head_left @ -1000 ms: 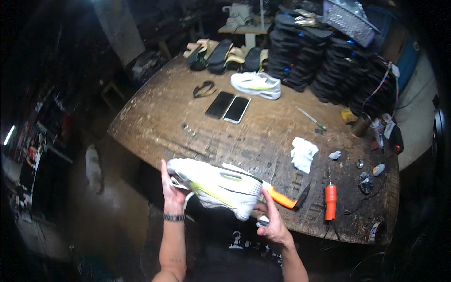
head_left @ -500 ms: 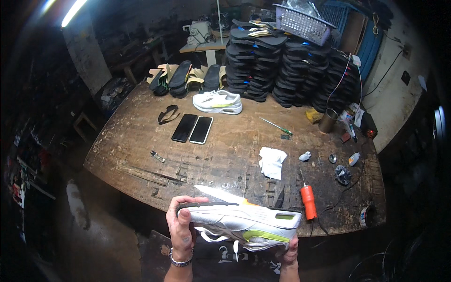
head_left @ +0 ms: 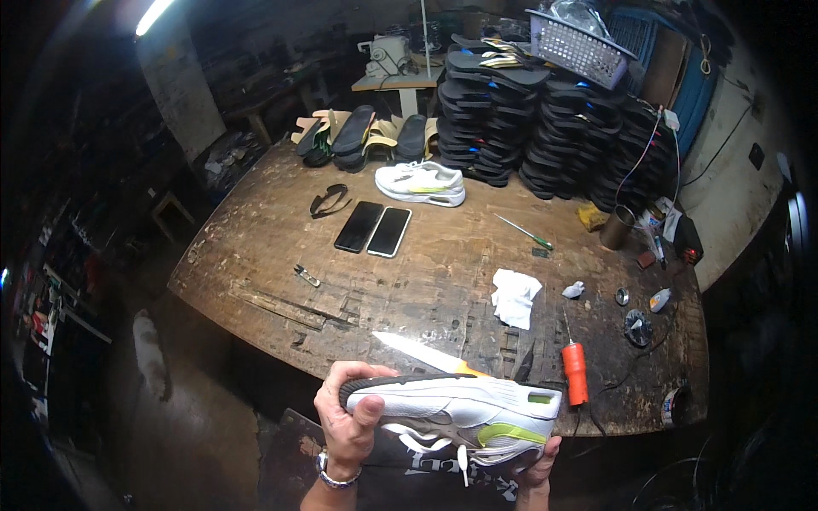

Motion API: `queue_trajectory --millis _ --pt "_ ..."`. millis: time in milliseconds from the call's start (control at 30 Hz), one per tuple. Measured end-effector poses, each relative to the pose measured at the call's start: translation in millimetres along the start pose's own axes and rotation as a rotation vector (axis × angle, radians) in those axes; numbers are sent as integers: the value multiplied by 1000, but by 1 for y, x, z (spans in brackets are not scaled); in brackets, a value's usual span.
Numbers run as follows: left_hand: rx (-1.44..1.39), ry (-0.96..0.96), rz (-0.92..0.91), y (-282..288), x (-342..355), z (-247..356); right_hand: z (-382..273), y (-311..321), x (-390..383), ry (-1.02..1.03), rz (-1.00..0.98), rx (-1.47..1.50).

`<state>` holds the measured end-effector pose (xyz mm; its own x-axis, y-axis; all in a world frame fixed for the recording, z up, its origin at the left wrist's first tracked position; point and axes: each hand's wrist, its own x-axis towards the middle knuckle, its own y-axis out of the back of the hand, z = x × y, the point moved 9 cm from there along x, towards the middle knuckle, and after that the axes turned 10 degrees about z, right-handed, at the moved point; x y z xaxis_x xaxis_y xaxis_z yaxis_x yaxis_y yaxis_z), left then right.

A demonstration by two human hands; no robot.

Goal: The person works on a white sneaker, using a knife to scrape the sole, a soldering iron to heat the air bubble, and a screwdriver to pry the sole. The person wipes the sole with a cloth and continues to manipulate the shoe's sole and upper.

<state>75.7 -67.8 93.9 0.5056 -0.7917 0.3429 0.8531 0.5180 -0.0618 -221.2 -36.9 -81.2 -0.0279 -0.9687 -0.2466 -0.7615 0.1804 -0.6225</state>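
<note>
While our left hand (head_left: 343,426) grips the toe of a white shoe (head_left: 464,415), its thumb presses the near side and its fingers curl over the dark sole (head_left: 400,381). Our right hand (head_left: 538,467) supports the heel from below; most of its fingers are hidden behind the shoe, so we cannot tell how far they spread. We have the shoe tipped over at the table's (head_left: 256,247) near edge, sole upward, laces (head_left: 426,444) hanging. Just beyond it lies a knife (head_left: 413,347), its orange handle partly covered from our view. To the right are a red tool (head_left: 574,375) and a crumpled white cloth (head_left: 515,298); farther back, we see two phones (head_left: 358,226) and another white shoe (head_left: 419,183).
</note>
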Motion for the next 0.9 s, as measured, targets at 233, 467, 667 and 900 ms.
queue_trajectory --millis 233,467,667,900 --pt "105 -8 43 4 1 7 13 8 -2 -11 -43 -28" --pt "75 -31 57 6 0 8 31 25 -1 -46 -20 -14" --pt "-67 -111 141 13 6 -17 51 16 -8 -173 -150 -366" --pt "-317 317 56 14 12 -151 -60 5 39 299 60 -1271"
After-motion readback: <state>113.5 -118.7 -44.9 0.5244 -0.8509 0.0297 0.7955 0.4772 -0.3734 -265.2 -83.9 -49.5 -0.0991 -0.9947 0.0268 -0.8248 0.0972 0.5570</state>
